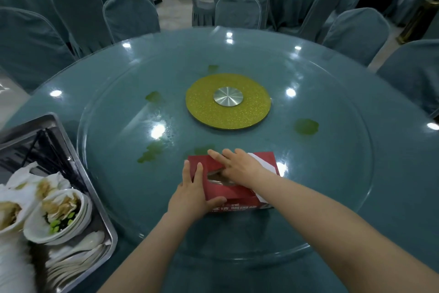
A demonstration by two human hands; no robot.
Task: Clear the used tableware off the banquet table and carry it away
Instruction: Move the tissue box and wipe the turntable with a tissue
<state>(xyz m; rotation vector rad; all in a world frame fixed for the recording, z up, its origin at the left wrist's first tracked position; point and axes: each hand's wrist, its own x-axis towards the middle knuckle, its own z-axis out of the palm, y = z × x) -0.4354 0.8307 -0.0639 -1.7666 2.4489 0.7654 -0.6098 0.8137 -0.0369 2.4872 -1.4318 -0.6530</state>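
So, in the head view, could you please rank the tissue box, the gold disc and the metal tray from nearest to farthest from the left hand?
1. Tissue box: held by the left hand.
2. Metal tray: to the left, at the table edge.
3. Gold disc: beyond, at the table centre.

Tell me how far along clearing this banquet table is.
Mostly done: used bowls, spoons and chopsticks sit in the metal tray. In hand: the left hand grips the red tissue box; the right hand rests on it. Left: green spills on the glass turntable, and carrying the tray away.
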